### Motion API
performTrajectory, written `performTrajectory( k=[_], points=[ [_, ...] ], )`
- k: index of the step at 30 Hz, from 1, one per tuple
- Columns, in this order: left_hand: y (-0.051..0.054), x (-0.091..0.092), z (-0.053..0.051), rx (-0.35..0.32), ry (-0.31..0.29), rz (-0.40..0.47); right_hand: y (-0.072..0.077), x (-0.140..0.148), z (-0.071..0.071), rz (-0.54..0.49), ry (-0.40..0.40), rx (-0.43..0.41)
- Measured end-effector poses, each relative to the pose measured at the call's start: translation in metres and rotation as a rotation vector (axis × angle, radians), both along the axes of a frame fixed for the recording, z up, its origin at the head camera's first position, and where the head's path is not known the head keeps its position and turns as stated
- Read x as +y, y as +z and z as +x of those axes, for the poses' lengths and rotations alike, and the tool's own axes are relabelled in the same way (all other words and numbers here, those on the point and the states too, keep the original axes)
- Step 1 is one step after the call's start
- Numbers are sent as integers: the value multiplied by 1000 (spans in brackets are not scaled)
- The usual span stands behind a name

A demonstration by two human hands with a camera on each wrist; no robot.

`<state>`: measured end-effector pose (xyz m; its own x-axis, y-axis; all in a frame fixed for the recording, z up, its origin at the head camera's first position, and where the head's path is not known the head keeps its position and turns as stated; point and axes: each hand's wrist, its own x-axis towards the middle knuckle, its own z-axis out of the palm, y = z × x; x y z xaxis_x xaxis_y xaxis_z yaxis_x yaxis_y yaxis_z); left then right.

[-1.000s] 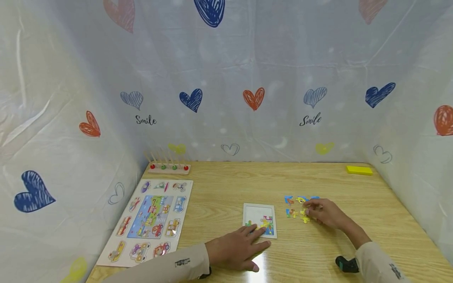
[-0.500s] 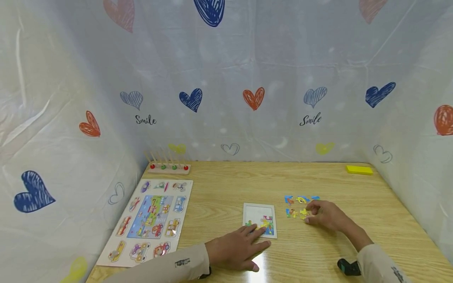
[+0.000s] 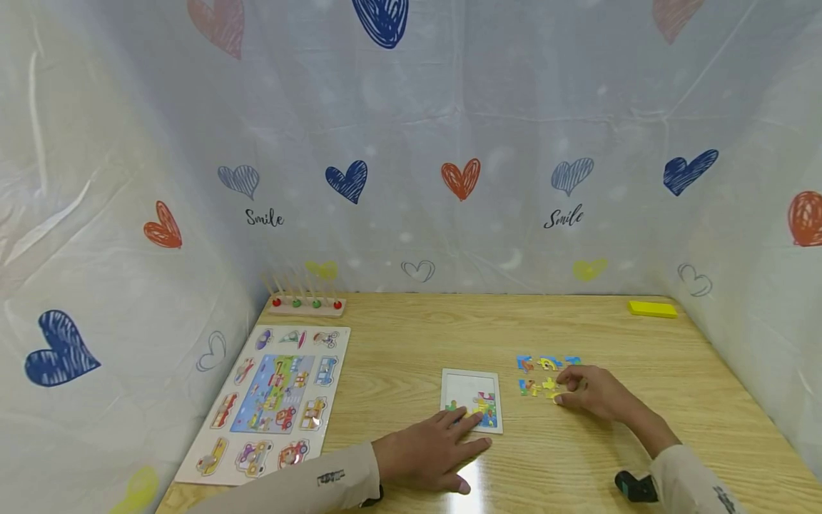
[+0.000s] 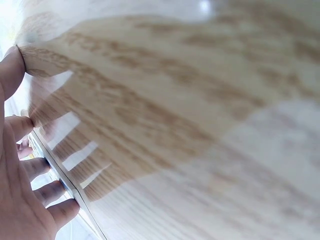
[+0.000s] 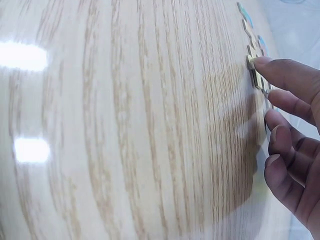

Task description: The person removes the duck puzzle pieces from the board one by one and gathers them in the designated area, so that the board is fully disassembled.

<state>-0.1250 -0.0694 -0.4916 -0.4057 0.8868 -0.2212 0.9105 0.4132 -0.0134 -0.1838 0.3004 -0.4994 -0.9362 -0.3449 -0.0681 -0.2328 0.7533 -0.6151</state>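
Observation:
A white puzzle tray (image 3: pixel 454 380) lies mid-table, with colourful pieces in its lower part. My left hand (image 3: pixel 437 448) rests spread, fingertips on the tray's lower edge and pieces; the left wrist view shows the same hand (image 4: pixel 30 185) with its fingers on the tray's rim. Loose puzzle pieces (image 3: pixel 524 364) lie in rows right of the tray. My right hand (image 3: pixel 597 392) has thumb and index finger at a yellow piece (image 3: pixel 556 397) at the group's near side. In the right wrist view, this hand (image 5: pixel 295 125) pinches a piece (image 5: pixel 255 75), other fingers curled.
A large vehicle puzzle board (image 3: pixel 221 435) lies at the left. Behind it stands a wooden peg stand (image 3: pixel 306 308) with red and green beads. A yellow block (image 3: pixel 651 309) is at the back right. A black object (image 3: pixel 636 487) lies beside the right sleeve.
My right hand has shifted slightly right and toward the near side, and the yellow piece shows again at its thumb. My left hand has stayed in place.

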Motion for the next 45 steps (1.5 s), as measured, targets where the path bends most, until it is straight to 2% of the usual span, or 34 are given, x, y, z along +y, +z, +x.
performTrajectory(
  k=[13, 19, 25, 31, 39, 45],
  points=[
    [1, -1, 1, 17, -6, -18, 2, 1, 0, 1, 30, 38],
    [1, -1, 0, 14, -8, -13, 7, -5, -4, 1, 10, 67],
    [1, -1, 0, 15, -7, -18, 11, -27, -4, -63, 77, 67],
    [2, 0, 1, 22, -2, -17, 7, -57, -2, -118, 156, 29],
    [3, 1, 1, 7, 4, -31, -4, -86, -3, -115, 233, -3],
    [2, 1, 0, 13, 7, -40, -5, -99, -1, -61, 216, -35]
  ],
)
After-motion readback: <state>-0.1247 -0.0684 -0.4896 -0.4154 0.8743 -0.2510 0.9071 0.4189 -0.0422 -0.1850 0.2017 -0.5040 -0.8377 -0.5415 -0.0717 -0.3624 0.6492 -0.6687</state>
